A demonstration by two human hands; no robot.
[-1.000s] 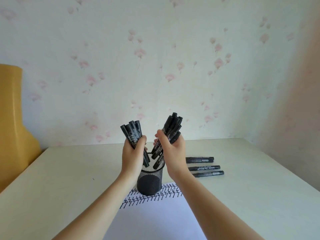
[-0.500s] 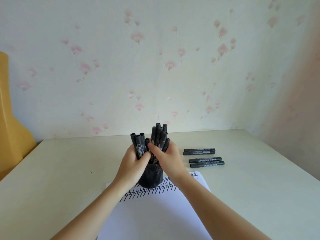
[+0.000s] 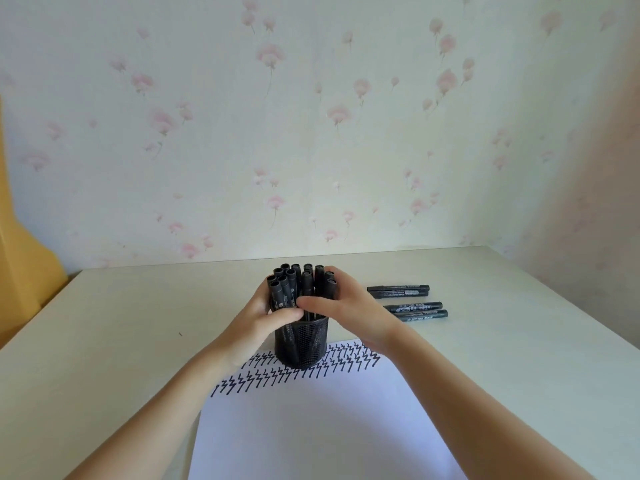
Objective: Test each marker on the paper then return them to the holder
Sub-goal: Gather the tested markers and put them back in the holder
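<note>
A black mesh holder (image 3: pixel 302 344) stands on the far edge of a white paper (image 3: pixel 322 420) marked with rows of black zigzag strokes. Several black markers (image 3: pixel 294 285) stand upright in the holder, bunched together. My left hand (image 3: pixel 266 317) grips the left side of the bunch, thumb across the front. My right hand (image 3: pixel 349 306) wraps the right side, its fingers curled over the caps and its thumb meeting the left thumb. Three more black markers (image 3: pixel 405 301) lie on the table to the right of the holder.
The pale table (image 3: pixel 121 341) runs back to a flowered wall. A yellow object (image 3: pixel 24 237) stands off the table's left edge. The table's right edge slants down at the far right.
Both hands have brought their two bundles of markers together and lowered them down into the holder. The camera has tilted, so the table sits lower in view.
</note>
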